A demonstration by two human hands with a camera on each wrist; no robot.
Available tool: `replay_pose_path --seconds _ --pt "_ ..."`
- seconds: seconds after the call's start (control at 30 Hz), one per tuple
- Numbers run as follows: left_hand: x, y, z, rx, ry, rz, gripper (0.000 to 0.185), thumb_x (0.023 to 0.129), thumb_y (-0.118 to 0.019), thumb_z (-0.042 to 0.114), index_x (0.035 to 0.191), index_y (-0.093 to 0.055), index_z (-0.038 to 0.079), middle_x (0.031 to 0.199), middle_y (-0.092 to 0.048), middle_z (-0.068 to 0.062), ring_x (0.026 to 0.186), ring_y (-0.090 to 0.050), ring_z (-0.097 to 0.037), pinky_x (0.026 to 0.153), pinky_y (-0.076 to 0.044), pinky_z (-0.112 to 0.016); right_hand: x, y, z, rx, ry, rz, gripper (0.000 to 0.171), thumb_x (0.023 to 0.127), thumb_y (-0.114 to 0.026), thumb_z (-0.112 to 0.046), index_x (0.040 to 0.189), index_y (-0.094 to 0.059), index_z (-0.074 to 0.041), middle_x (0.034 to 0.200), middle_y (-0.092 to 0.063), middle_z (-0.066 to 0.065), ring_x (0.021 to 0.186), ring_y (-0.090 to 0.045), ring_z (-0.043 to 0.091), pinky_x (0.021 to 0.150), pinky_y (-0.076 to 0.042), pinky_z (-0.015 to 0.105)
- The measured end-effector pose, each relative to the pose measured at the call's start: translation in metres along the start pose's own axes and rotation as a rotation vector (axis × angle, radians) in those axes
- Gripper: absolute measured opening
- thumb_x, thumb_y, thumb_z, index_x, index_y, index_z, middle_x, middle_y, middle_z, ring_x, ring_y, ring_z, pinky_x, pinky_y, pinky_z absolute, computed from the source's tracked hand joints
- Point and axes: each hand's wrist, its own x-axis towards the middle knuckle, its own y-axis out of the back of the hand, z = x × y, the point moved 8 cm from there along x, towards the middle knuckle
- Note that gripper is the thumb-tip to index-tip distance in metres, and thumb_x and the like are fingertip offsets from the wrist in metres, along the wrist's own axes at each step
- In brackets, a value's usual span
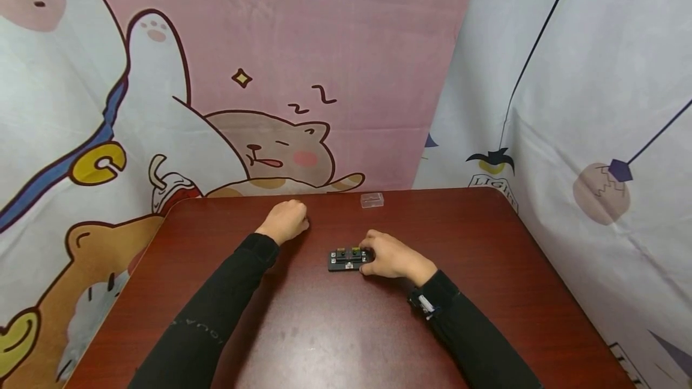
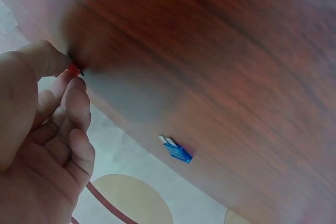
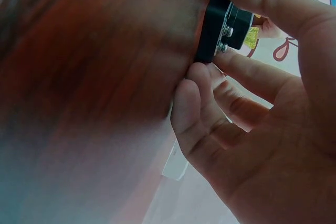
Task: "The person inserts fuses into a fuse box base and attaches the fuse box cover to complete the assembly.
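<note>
My right hand (image 1: 393, 257) is curled around the right end of the black fuse block (image 1: 348, 260), thumb on one side and fingers (image 3: 202, 80) on the other, so I grip it where it lies flat on the dark red worktop (image 1: 486, 245). From that hand the block sticks out toward 9 o'clock, and small yellow fuses (image 1: 355, 251) sit in its top slots; in the right wrist view I can see its black edge with small metal screws and a bit of yellow beyond it. My left hand (image 1: 285, 221) rests on the worktop at about 10 o'clock from the block, well apart from it, fingers curled in. In the left wrist view my thumb and forefinger pinch a small red piece (image 2: 73, 70), most likely a fuse, though so little of it shows that I cannot be sure. A blue blade fuse (image 2: 177, 150) lies loose on the worktop near that hand, close to the far edge, at about 4 o'clock from my fingertips in that view. A small clear plastic box (image 1: 372, 200) sits at the worktop's far edge, at roughly 12 o'clock from the fuse block.
</note>
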Motion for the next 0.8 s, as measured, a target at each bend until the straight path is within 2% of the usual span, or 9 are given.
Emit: replay_pose_path --seconds 0.27,0.43,0.63,0.8 --pt "0.003 -0.002 -0.006 -0.026 0.026 -0.018 0.034 0.099 -0.075 0.01 0.068 -0.063 0.013 0.074 -0.058 -0.002 0.068 -0.05 -0.018 0.068 -0.047 -0.038 0.001 0.0 0.001 -0.003 0.001 -0.004 0.054 0.093 -0.086 -0.033 0.14 -0.073 -0.011 0.125 -0.065 -0.001 0.105 -0.059 0.016 0.097 -0.053 0.04" --pt "0.002 0.002 -0.007 -0.017 0.045 -0.02 0.027 0.101 -0.074 0.012 0.075 -0.067 0.01 0.079 -0.062 -0.004 0.071 -0.055 -0.021 0.07 -0.051 -0.04 0.001 0.0 0.001 -0.013 0.006 0.001 0.054 0.092 -0.086 -0.033 0.14 -0.073 -0.011 0.124 -0.064 -0.001 0.104 -0.059 0.016 0.096 -0.053 0.039" --pt "-0.003 0.01 0.0 0.009 0.013 -0.006 0.018 0.104 -0.074 0.014 0.088 -0.074 0.007 0.088 -0.07 -0.009 0.078 -0.065 -0.022 0.076 -0.059 -0.043 0.001 -0.001 0.001 -0.015 0.012 0.003 0.055 0.092 -0.086 -0.034 0.139 -0.073 -0.011 0.124 -0.064 -0.001 0.104 -0.059 0.016 0.096 -0.052 0.039" --pt "-0.004 0.019 0.013 0.003 -0.049 0.03 0.012 0.105 -0.074 0.015 0.095 -0.075 0.008 0.093 -0.071 -0.007 0.082 -0.065 -0.021 0.079 -0.06 -0.041 0.001 0.0 0.002 -0.009 0.012 0.009 0.054 0.091 -0.086 -0.033 0.139 -0.073 -0.011 0.124 -0.064 -0.001 0.105 -0.059 0.017 0.097 -0.053 0.04"
